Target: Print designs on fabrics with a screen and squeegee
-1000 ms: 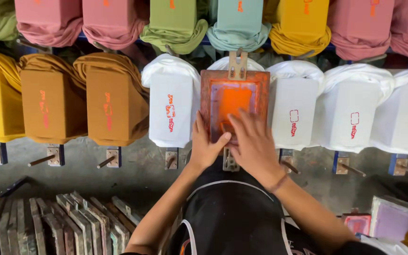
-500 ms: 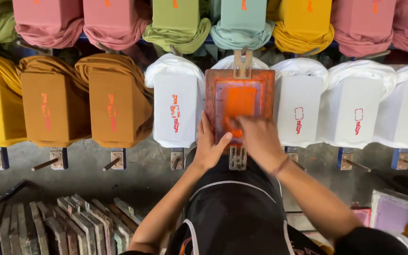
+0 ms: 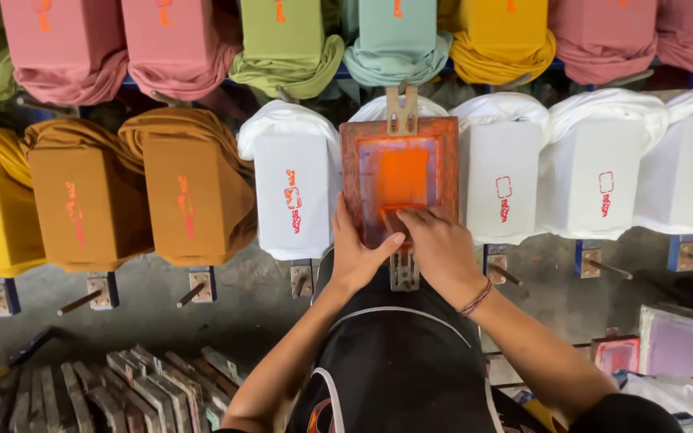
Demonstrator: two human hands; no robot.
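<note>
Holding: both hands rest on a wooden-framed printing screen (image 3: 399, 178) that lies flat on a white shirt pulled over a pallet, in the middle of the near row.
Screen: a rigid red-brown wooden frame around a thin mesh panel, wet with orange ink at its centre; a metal bracket sticks out at 12 o'clock and another at 6 o'clock.
Handling: the frame looks light and stiff, judged safe to take by its wooden sides; the mesh is likely delicate and smeary, so best left untouched by bare skin.
Left hand (image 3: 360, 255): at 7 o'clock of the screen, palm against the frame's left edge, fingers spread flat, grip loose and pinching nothing.
Right hand (image 3: 440, 244): at 5 o'clock, fingers curled down and pressed together on something at the lower edge of the mesh; what it pinches cannot be told.
Neighbours: white printed shirt (image 3: 296, 192) at 9 o'clock, white shirts with small red marks (image 3: 504, 188) at 3 o'clock, brown shirts (image 3: 190, 200) further left.
Far row: pink, green, teal and yellow shirts (image 3: 290, 40) at 12 o'clock.
Floor: stacked spare frames (image 3: 134, 397) at 8 o'clock.
</note>
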